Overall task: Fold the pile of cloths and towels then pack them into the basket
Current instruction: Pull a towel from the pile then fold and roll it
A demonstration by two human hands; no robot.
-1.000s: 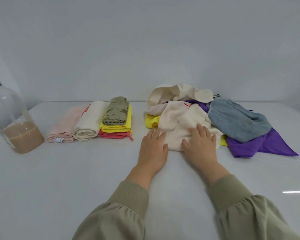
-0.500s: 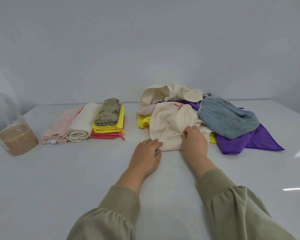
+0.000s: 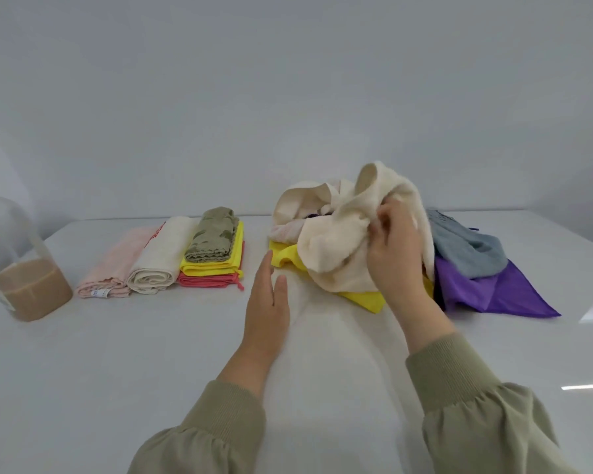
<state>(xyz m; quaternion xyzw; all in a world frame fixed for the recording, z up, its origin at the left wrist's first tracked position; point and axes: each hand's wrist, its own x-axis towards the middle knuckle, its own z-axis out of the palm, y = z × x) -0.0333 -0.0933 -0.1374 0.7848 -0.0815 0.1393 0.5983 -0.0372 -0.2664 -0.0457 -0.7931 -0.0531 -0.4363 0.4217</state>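
My right hand (image 3: 394, 254) grips a cream towel (image 3: 336, 248) and holds it bunched up above the pile of unfolded cloths. Under and around it lie a yellow cloth (image 3: 363, 297), a purple cloth (image 3: 493, 292), a grey-blue cloth (image 3: 466, 248) and another cream cloth (image 3: 302, 203). My left hand (image 3: 267, 309) hovers flat just left of the pile, fingers straight, holding nothing. Folded cloths lie in a row to the left: a pink one (image 3: 117, 265), a cream one (image 3: 161, 261), and an olive one (image 3: 213, 237) stacked on a yellow (image 3: 213, 266) and a red one (image 3: 206, 279). No basket is in view.
A clear plastic bottle (image 3: 18, 268) with brown liquid stands at the left edge of the white table (image 3: 117, 371). A plain wall rises behind the table.
My right hand closed on the cream towel and lifted it off the pile. My left hand let go of the towel and drew back to the left, off the cloth.
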